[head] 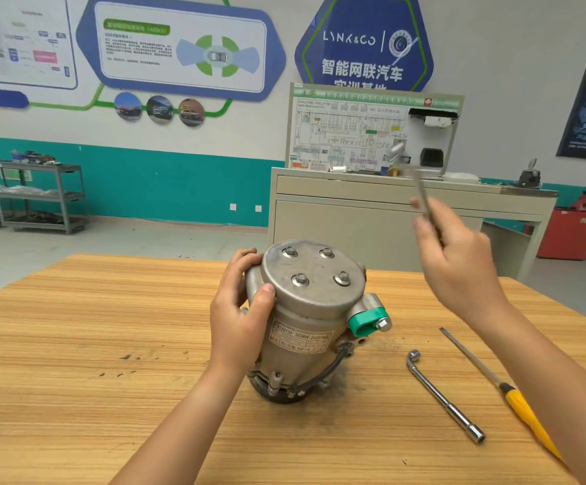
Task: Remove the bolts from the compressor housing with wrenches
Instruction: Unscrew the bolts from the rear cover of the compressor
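Observation:
A grey metal compressor [311, 316] stands upright on the wooden table [74, 344]. Several bolts [300, 280] sit in its round top cover. A green cap [368, 322] with another bolt juts from its right side. My left hand [241, 309] grips the housing's upper left edge, thumb on the front. My right hand [459, 260] is raised to the right of and above the compressor, holding a thin metal wrench [421, 189]. The wrench is blurred and its head points up and away.
An L-shaped socket wrench [442, 397] and a yellow-handled screwdriver [526, 411] lie on the table to the right. Beyond the table stand a beige cabinet [354, 218] with a wiring board, grey shelf carts [39, 197] at left and a red box [568, 234] at right.

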`<move>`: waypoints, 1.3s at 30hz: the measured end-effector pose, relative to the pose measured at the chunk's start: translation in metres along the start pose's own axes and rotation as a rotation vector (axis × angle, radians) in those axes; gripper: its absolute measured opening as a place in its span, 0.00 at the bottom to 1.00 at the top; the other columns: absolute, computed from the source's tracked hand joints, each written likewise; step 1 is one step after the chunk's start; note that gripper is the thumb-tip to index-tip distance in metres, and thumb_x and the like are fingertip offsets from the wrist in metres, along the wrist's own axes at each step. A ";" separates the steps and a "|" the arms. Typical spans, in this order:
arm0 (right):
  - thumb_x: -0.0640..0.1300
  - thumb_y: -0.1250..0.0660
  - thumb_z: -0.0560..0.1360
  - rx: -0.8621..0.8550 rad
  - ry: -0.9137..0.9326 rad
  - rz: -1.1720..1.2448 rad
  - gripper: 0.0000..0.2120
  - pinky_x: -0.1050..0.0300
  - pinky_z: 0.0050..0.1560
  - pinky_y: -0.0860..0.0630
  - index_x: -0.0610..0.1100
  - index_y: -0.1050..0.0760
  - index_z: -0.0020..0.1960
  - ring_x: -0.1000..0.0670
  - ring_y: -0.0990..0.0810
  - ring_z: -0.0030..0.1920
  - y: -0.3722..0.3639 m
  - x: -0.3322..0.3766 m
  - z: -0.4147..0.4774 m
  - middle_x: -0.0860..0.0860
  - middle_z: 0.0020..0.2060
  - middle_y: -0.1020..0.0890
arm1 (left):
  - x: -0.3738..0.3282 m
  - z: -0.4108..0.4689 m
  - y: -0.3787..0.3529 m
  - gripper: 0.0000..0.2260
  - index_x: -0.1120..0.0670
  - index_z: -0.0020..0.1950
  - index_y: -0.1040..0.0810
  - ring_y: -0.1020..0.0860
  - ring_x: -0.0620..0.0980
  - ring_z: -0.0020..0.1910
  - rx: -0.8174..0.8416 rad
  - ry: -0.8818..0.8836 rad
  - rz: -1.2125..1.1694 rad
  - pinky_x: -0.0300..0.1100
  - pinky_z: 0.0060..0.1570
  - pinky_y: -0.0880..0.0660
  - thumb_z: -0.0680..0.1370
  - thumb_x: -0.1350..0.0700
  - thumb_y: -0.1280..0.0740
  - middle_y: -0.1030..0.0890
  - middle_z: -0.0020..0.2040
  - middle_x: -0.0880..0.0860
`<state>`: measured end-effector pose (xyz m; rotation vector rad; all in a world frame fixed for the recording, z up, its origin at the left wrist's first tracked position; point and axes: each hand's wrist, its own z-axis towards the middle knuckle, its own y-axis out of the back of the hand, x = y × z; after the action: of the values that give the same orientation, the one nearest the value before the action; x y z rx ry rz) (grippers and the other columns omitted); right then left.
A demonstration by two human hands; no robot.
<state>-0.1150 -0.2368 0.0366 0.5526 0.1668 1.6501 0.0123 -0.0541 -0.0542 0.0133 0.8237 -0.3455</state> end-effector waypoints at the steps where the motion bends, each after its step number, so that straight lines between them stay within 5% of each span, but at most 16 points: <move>1: 0.43 0.43 0.79 0.088 0.077 -0.146 0.11 0.55 0.24 0.35 0.44 0.27 0.57 0.52 0.30 0.23 0.007 0.006 -0.011 0.56 0.24 0.32 | 0.000 -0.001 0.000 0.21 0.48 0.56 0.25 0.28 0.31 0.58 -0.006 -0.003 -0.003 0.26 0.52 0.30 0.65 0.43 0.39 0.27 0.64 0.44; 4: 0.52 0.49 0.78 0.380 0.045 -0.496 0.16 0.54 0.31 0.28 0.55 0.33 0.64 0.44 0.22 0.36 0.024 0.022 -0.037 0.54 0.34 0.23 | 0.001 -0.003 0.000 0.19 0.45 0.55 0.26 0.26 0.34 0.58 -0.017 0.004 -0.020 0.29 0.53 0.28 0.66 0.43 0.39 0.28 0.64 0.42; 8: 0.53 0.53 0.80 0.470 -0.014 -0.611 0.20 0.56 0.40 0.25 0.62 0.45 0.71 0.49 0.22 0.48 0.032 0.036 -0.049 0.57 0.48 0.22 | -0.001 -0.005 -0.001 0.18 0.46 0.55 0.26 0.26 0.31 0.56 -0.016 -0.039 -0.018 0.24 0.49 0.31 0.67 0.45 0.38 0.28 0.62 0.42; 13: 0.47 0.50 0.80 0.500 0.056 -0.789 0.22 0.57 0.32 0.36 0.58 0.51 0.72 0.49 0.23 0.44 0.031 0.044 -0.052 0.54 0.38 0.30 | -0.001 -0.005 -0.002 0.17 0.44 0.54 0.26 0.28 0.28 0.56 -0.021 -0.040 -0.006 0.22 0.50 0.33 0.67 0.44 0.39 0.29 0.61 0.39; 17: 0.38 0.46 0.77 0.571 0.095 -0.937 0.30 0.59 0.25 0.46 0.47 0.57 0.74 0.48 0.36 0.34 0.026 0.063 -0.059 0.50 0.34 0.42 | -0.001 -0.007 -0.003 0.17 0.44 0.55 0.27 0.30 0.25 0.57 -0.033 -0.041 0.013 0.20 0.50 0.35 0.67 0.44 0.40 0.30 0.61 0.38; 18: 0.37 0.42 0.75 0.536 0.121 -0.946 0.32 0.59 0.23 0.50 0.44 0.53 0.75 0.48 0.38 0.32 0.025 0.065 -0.061 0.50 0.34 0.40 | -0.001 -0.007 -0.003 0.18 0.44 0.55 0.26 0.31 0.24 0.57 -0.035 -0.034 0.013 0.20 0.50 0.35 0.67 0.44 0.40 0.30 0.62 0.38; 20: 0.33 0.28 0.62 0.425 0.110 -0.892 0.32 0.65 0.25 0.57 0.38 0.29 0.65 0.48 0.41 0.24 0.026 0.063 -0.061 0.47 0.28 0.36 | 0.000 -0.006 -0.002 0.18 0.44 0.55 0.26 0.31 0.24 0.57 -0.038 -0.021 -0.001 0.20 0.51 0.35 0.66 0.44 0.39 0.30 0.62 0.39; 22: 0.34 0.26 0.60 0.172 0.257 -0.792 0.19 0.68 0.25 0.50 0.39 0.18 0.51 0.47 0.39 0.18 0.024 0.043 -0.063 0.47 0.21 0.32 | 0.001 -0.006 0.000 0.21 0.47 0.56 0.25 0.31 0.24 0.57 -0.041 -0.014 -0.016 0.20 0.50 0.35 0.66 0.44 0.39 0.29 0.63 0.42; 24: 0.40 0.34 0.70 0.042 0.372 -0.718 0.11 0.63 0.23 0.39 0.41 0.18 0.50 0.48 0.30 0.20 0.019 0.019 -0.061 0.48 0.23 0.27 | 0.002 -0.005 0.001 0.24 0.52 0.58 0.25 0.31 0.24 0.57 -0.047 -0.004 -0.025 0.21 0.50 0.34 0.66 0.44 0.38 0.29 0.65 0.45; 26: 0.40 0.39 0.74 0.018 0.399 -0.598 0.13 0.55 0.33 0.27 0.40 0.19 0.53 0.46 0.23 0.28 0.011 -0.002 -0.051 0.47 0.29 0.22 | 0.002 -0.004 0.002 0.23 0.51 0.58 0.24 0.30 0.26 0.58 -0.044 0.014 -0.032 0.24 0.52 0.31 0.66 0.45 0.37 0.28 0.66 0.46; 29: 0.40 0.38 0.74 -0.018 0.369 -0.559 0.13 0.41 0.53 0.27 0.39 0.20 0.55 0.44 0.18 0.43 -0.009 -0.024 -0.028 0.44 0.43 0.17 | 0.000 -0.002 0.002 0.25 0.51 0.57 0.24 0.27 0.33 0.59 -0.023 0.021 -0.046 0.31 0.54 0.27 0.64 0.43 0.37 0.28 0.66 0.45; 35: 0.38 0.29 0.69 0.115 0.587 -0.425 0.11 0.49 0.44 0.21 0.37 0.19 0.50 0.43 0.17 0.45 -0.046 -0.025 0.030 0.42 0.46 0.17 | -0.001 0.001 -0.002 0.28 0.55 0.59 0.24 0.28 0.31 0.59 -0.003 0.007 -0.024 0.31 0.56 0.28 0.64 0.42 0.37 0.27 0.66 0.50; 39: 0.33 0.26 0.66 0.116 0.642 -0.403 0.08 0.51 0.41 0.20 0.34 0.19 0.44 0.43 0.17 0.42 -0.062 -0.017 0.039 0.40 0.42 0.16 | -0.001 0.001 -0.005 0.23 0.47 0.58 0.27 0.30 0.32 0.61 0.016 0.008 0.017 0.30 0.59 0.31 0.66 0.41 0.40 0.28 0.64 0.43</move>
<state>-0.0411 -0.2507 0.0402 0.0444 0.7956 1.3743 0.0111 -0.0591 -0.0524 0.0362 0.8283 -0.3365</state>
